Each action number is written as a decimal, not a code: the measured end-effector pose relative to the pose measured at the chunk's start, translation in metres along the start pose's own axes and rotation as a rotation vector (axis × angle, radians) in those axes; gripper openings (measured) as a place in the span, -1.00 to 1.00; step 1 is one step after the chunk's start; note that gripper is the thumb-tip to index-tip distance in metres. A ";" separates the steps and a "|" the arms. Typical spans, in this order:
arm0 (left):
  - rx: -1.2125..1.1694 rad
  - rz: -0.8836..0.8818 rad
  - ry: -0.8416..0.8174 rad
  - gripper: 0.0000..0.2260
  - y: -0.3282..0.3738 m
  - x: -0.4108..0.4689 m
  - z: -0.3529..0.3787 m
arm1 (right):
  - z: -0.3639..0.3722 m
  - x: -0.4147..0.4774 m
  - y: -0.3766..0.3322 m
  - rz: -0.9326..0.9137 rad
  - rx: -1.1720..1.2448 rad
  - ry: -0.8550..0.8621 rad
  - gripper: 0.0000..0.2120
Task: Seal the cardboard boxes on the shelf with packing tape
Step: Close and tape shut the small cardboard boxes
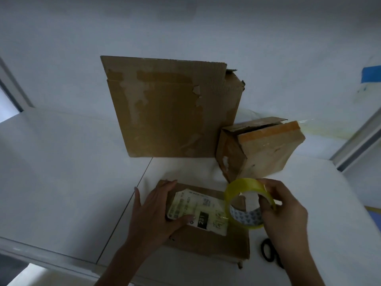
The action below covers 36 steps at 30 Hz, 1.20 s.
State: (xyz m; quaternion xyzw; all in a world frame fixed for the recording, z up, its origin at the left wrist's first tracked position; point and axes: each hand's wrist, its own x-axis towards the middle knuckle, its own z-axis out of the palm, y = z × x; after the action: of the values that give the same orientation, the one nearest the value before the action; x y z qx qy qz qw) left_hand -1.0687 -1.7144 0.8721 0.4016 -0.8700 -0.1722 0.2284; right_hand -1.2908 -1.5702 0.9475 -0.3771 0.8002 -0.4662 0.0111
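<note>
A flat cardboard box (208, 242) with a torn white shipping label (198, 209) lies on the white shelf (61, 182) near its front edge. My left hand (154, 211) rests flat on the box's left part, fingers straight, thumb on the label. My right hand (284, 211) grips a roll of yellowish clear packing tape (245, 203), held upright over the box's right end. A large cardboard box (173, 108) stands at the back. To its right a smaller box (259, 149) sits tilted, its top flap ajar.
Black scissors (270, 252) lie on the shelf just right of the flat box, partly hidden by my right wrist. A seam (132, 205) runs across the shelf surface left of the box. Blue tape (371, 74) is stuck on the wall at the far right.
</note>
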 end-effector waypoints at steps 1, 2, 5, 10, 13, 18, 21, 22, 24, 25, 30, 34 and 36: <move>0.010 0.003 0.002 -0.11 0.000 0.000 0.001 | 0.002 -0.002 0.002 0.014 0.024 -0.005 -0.61; 0.017 0.003 0.002 -0.11 -0.001 0.000 0.001 | 0.003 -0.002 0.004 0.039 0.046 -0.007 -0.63; 0.018 0.000 0.000 -0.11 0.000 0.000 0.000 | 0.011 -0.005 0.014 0.119 0.064 -0.030 -0.77; 0.025 0.005 0.007 -0.16 0.002 -0.001 -0.001 | 0.016 -0.013 0.023 0.160 0.032 -0.080 -0.86; 0.039 0.009 0.000 -0.17 0.002 -0.001 -0.002 | 0.005 -0.011 0.016 0.051 0.009 0.017 -0.71; 0.062 0.012 -0.008 -0.17 0.001 -0.002 -0.003 | -0.015 -0.007 0.021 -0.009 0.066 0.304 -0.57; 0.065 0.009 -0.004 -0.19 0.000 -0.001 0.000 | -0.023 -0.005 0.032 -0.003 0.003 0.332 -0.60; 0.061 0.006 -0.005 -0.19 0.000 -0.001 0.000 | -0.024 -0.005 0.033 -0.003 -0.016 0.315 -0.60; 0.060 0.005 -0.007 -0.19 -0.001 -0.001 0.000 | -0.023 -0.005 0.035 0.003 -0.027 0.292 -0.61; 0.059 0.003 -0.007 -0.19 -0.001 -0.001 0.000 | -0.023 -0.004 0.036 0.001 -0.032 0.287 -0.62; 0.058 -0.010 -0.021 -0.16 0.001 -0.001 -0.001 | -0.029 -0.007 0.036 -0.001 -0.117 0.269 -0.62; 0.050 -0.017 -0.019 -0.15 0.001 -0.001 -0.002 | -0.030 -0.011 0.044 -0.022 -0.168 0.215 -0.49; 0.050 -0.019 -0.023 -0.15 0.002 -0.001 -0.003 | -0.030 -0.013 0.050 -0.039 -0.180 0.208 -0.46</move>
State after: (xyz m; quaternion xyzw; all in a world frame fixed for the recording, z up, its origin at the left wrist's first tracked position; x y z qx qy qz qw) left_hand -1.0679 -1.7128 0.8756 0.4135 -0.8728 -0.1571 0.2064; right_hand -1.3222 -1.5262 0.9223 -0.3418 0.8281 -0.4292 -0.1148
